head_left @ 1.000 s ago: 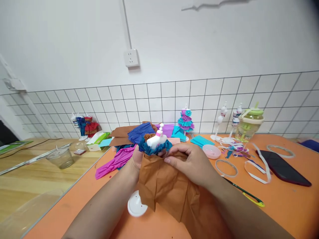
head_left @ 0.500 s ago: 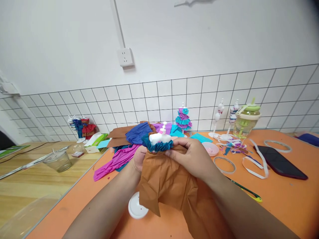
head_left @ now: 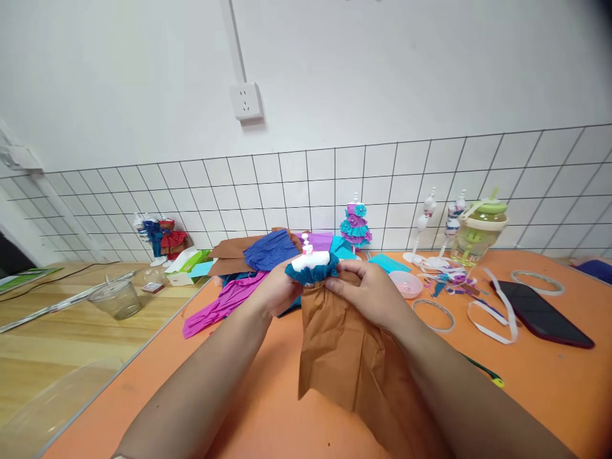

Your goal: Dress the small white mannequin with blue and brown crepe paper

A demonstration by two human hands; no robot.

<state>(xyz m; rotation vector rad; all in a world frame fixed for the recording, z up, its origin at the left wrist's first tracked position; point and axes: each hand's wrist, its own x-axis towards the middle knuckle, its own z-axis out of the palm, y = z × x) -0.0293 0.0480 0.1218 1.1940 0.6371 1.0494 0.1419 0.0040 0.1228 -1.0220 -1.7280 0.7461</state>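
A small white dress form (head_left: 310, 260) with a knob on top is held in front of me, tilted. Around it runs a teal crepe-paper ruffle (head_left: 312, 275). My left hand (head_left: 278, 288) is closed on the form from the left, its fingers partly hidden behind the ruffle. Brown crepe paper (head_left: 342, 347) hangs down from just below the ruffle toward my lap side. With thumb and fingers, my right hand (head_left: 370, 290) pinches the top edge of that brown paper against the form's right side. The form's lower part is hidden.
Magenta crepe paper (head_left: 224, 307) and blue crepe paper (head_left: 271, 252) lie behind my left arm. A finished dress form (head_left: 356, 223) stands at the wall. At right are tape rings (head_left: 433, 315), a phone (head_left: 540, 312), a green-lidded cup (head_left: 479, 233) and paper scraps (head_left: 456, 280).
The dress form has turned in my hands, and its white round base has gone out of sight. The brown paper's left edge has swung right. The view has shifted slightly.
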